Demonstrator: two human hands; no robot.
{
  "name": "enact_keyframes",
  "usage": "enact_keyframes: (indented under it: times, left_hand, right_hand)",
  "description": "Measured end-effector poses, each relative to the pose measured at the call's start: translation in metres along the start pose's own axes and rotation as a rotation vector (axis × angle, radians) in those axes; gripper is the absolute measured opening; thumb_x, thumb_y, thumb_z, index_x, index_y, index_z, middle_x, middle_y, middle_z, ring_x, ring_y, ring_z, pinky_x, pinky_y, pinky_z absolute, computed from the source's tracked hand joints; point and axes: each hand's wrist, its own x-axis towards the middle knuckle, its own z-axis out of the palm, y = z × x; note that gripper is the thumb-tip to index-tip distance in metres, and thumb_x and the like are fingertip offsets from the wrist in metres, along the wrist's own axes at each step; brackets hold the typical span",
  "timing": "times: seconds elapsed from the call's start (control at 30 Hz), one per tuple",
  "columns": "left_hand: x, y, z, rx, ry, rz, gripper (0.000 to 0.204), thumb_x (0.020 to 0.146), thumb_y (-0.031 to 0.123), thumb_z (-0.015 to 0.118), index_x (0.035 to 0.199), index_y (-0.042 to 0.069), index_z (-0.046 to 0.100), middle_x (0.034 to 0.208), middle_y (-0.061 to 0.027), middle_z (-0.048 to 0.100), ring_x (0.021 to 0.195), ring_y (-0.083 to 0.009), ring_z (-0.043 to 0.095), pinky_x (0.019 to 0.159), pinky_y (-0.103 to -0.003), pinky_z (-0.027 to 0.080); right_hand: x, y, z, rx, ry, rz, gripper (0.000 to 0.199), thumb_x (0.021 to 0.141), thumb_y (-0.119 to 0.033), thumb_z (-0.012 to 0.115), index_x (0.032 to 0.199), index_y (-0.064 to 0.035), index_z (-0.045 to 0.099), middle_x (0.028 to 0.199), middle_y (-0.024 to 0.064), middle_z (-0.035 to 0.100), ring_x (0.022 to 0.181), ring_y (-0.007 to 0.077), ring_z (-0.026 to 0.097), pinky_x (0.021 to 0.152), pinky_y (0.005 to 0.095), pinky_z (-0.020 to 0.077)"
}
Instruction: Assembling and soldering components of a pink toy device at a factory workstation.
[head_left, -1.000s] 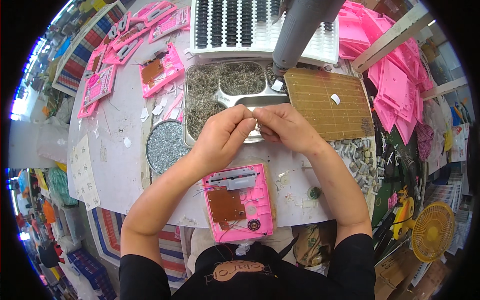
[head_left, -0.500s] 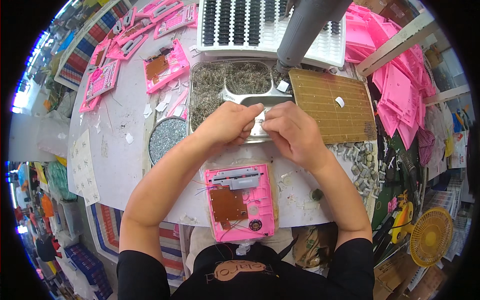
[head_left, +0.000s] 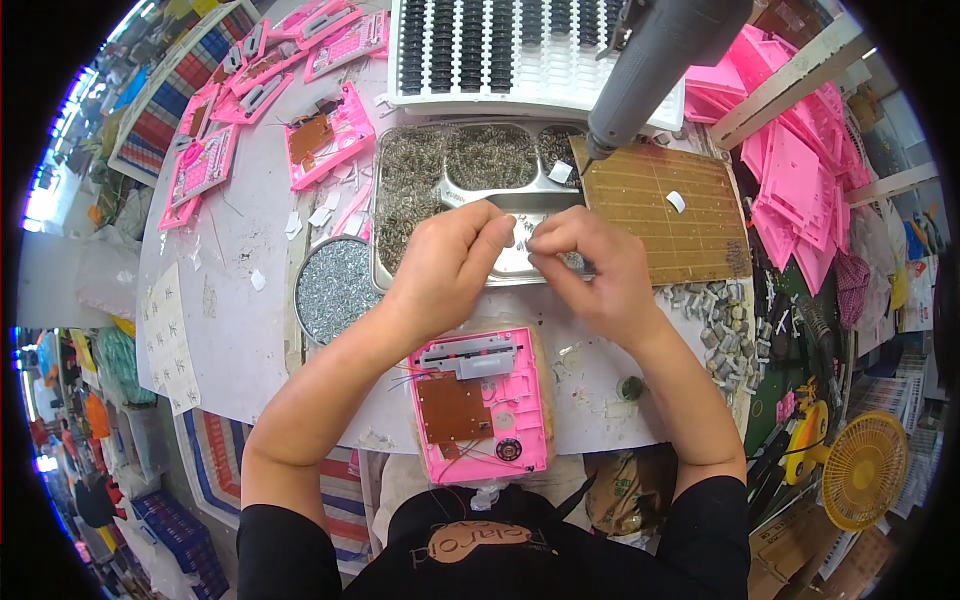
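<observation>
At a cluttered white table (head_left: 230, 300), a steel compartment tray (head_left: 400, 270) holds heaps of small wire springs (head_left: 485, 155). Over it, the left hand (head_left: 445, 265) and right hand (head_left: 590, 265) meet, fingertips pinched around what looks like one spring, too small to see clearly. Such a piece is likely light, springy and easily lost; it is best nipped at its ends.
</observation>
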Motion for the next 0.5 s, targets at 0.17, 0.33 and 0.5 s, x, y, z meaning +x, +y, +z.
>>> enact_keyframes:
  times: [0.17, 0.33, 0.5]
  left_hand:
    - [0.007, -0.006, -0.002, -0.353, -0.274, -0.486, 0.050, 0.105, 0.039, 0.050, 0.065, 0.008, 0.051, 0.056, 0.0043, 0.043, 0.049, -0.0046, 0.035, 0.044, -0.024, 0.028]
    - [0.020, -0.016, -0.004, -0.087, -0.352, -0.532, 0.054, 0.102, 0.046, 0.054, 0.067, 0.005, 0.056, 0.056, 0.0026, 0.046, 0.045, -0.0076, 0.038, 0.043, -0.025, 0.030]
    - [0.018, -0.011, -0.005, 0.147, -0.154, -0.198, 0.039, 0.096, 0.036, 0.062, 0.088, -0.001, 0.070, 0.069, -0.0106, 0.067, 0.059, -0.0148, 0.061, 0.057, -0.030, 0.049]
  right_hand:
    - [0.006, -0.004, -0.001, -0.311, -0.015, -0.392, 0.025, 0.071, 0.003, 0.072, 0.093, -0.0056, 0.063, 0.096, 0.0082, 0.064, 0.084, 0.0284, 0.064, 0.069, 0.0359, 0.0538]
    - [0.008, -0.004, -0.005, -0.388, 0.043, -0.437, 0.023, 0.072, 0.003, 0.071, 0.092, -0.0064, 0.063, 0.095, 0.0059, 0.066, 0.084, 0.0265, 0.065, 0.069, 0.0348, 0.0538]
    - [0.003, 0.006, -0.007, -0.207, 0.015, -0.075, 0.020, 0.077, 0.004, 0.070, 0.094, -0.0041, 0.064, 0.090, 0.0104, 0.066, 0.085, 0.0264, 0.067, 0.069, 0.0334, 0.0542]
